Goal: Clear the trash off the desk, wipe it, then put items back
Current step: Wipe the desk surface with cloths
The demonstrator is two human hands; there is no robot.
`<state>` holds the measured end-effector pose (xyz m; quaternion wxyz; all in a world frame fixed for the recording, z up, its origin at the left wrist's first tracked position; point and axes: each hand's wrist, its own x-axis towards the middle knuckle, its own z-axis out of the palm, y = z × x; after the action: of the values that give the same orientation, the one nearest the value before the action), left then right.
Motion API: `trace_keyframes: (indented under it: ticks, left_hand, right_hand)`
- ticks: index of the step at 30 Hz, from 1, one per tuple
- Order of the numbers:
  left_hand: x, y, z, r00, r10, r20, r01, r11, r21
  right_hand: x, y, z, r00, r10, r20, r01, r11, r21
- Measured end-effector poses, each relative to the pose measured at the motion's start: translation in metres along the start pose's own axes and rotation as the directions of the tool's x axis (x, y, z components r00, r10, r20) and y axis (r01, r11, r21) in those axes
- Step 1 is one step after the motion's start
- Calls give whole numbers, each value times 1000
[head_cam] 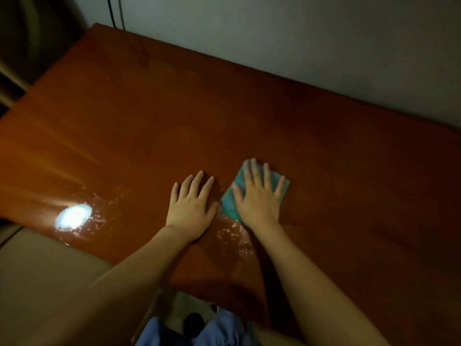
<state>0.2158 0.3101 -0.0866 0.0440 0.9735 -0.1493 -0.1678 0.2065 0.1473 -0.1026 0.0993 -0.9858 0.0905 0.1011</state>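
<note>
No legible text or labels anywhere.

right hand [258, 199] flat, fingers spread, pressing teal cloth [230, 204] onto brown desk [324, 151]. left hand [190, 204] flat on bare wood just left of cloth. wet streaks near both wrists. bright light reflection [73, 217] near left edge. grey wall [299, 33] far side.

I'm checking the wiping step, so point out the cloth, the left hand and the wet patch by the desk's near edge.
cloth [230, 208], head view, bare teal corner.
left hand [190, 208], head view, back of hand.
wet patch [238, 237], head view, shiny streaks.
</note>
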Motion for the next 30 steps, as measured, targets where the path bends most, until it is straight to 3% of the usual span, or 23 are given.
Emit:
trace_keyframes:
  ticks: [3, 5, 8, 11, 14, 16, 18, 21, 25, 27, 30]
  left_hand:
    - [-20, 0, 3, 1000, 9, 29, -9, 1000, 9]
    - [-33, -3, 5, 998, 24, 57, -26, 999, 33]
    - [-47, -9, 8, 997, 34, 70, -37, 999, 37]
    - [-58, -11, 15, 998, 28, 56, -29, 999, 26]
    - [-69, -11, 23, 999, 28, 27, -28, 1000, 7]
    - [-75, -12, 27, 999, 35, 19, -35, 999, -3]
    - [-79, -14, 29, 998, 53, 22, -53, 999, 5]
    - [-81, -19, 26, 995, 87, 37, -87, 996, 0]
    - [-83, -12, 20, 996, 74, 48, -74, 997, -9]
    - [-85, -4, 18, 997, 46, 55, -45, 999, -18]
    - [-89, 13, 19, 995, 50, 84, -49, 999, -12]
  right_hand:
    - [-64, 0, 16, 982, -189, -1, 189, 981, -48]
    - [-95, 26, 21, 982, -183, 47, 186, 980, -76]
    - [-119, 82, 17, 997, -29, 73, 35, 995, -88]
    - [-116, 113, 6, 984, 177, 2, -176, 982, -71]
    - [-86, 100, -2, 909, 416, -31, -414, 909, 52]
    - [-67, 71, -2, 875, 483, -31, -477, 872, 112]
    - [-60, 33, 6, 924, 383, -13, -380, 921, 86]
    - [-82, -21, 25, 993, 118, 9, -118, 993, 15]
    - [-140, -33, 37, 985, -156, 78, 156, 988, 2]
    - [-165, -15, 38, 980, -170, 108, 169, 985, 20]
    - [-190, 28, 35, 992, -43, 120, 43, 999, -2]
